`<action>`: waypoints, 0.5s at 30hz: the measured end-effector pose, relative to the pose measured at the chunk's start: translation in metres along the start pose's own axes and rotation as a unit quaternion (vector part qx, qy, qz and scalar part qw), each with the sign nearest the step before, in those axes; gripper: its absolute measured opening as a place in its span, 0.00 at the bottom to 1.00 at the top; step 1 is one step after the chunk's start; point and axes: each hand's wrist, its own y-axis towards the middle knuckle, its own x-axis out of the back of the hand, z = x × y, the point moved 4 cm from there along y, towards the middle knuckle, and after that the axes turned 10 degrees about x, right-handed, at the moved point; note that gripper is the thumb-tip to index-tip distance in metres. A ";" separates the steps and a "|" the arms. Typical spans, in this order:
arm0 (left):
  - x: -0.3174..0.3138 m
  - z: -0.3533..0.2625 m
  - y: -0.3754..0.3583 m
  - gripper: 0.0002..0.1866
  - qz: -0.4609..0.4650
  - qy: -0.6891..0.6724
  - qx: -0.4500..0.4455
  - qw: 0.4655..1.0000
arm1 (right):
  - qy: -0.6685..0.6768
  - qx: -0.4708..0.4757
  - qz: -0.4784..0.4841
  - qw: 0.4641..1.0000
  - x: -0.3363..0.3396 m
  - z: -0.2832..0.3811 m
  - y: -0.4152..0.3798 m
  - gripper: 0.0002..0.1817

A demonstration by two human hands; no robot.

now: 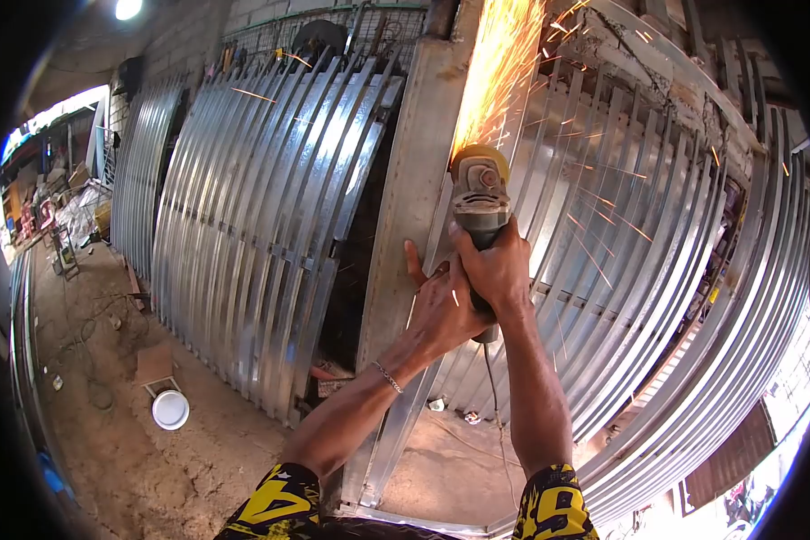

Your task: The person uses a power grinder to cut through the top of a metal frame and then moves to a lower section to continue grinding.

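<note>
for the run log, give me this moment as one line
both hands: gripping angle grinder | disc: at metal post | sparks: spraying away

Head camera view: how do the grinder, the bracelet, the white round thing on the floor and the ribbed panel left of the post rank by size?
Largest to smallest, as they look:
1. ribbed panel
2. grinder, partly hidden
3. white round thing
4. bracelet

Yellow figures on black sleeves, orange-gold sparks, silvery-grey panels, brown floor, white lid.
</note>
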 end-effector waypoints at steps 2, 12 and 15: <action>-0.003 0.003 0.000 0.50 -0.048 0.016 -0.051 0.997 | -0.009 0.002 0.005 1.000 -0.001 -0.002 0.000 0.38; -0.002 0.000 0.002 0.50 0.010 -0.003 0.028 1.000 | -0.019 -0.017 0.015 1.000 0.002 0.001 0.002 0.36; -0.001 -0.001 0.000 0.48 -0.010 0.011 0.005 1.000 | 0.002 -0.004 0.009 1.000 -0.001 -0.002 0.000 0.36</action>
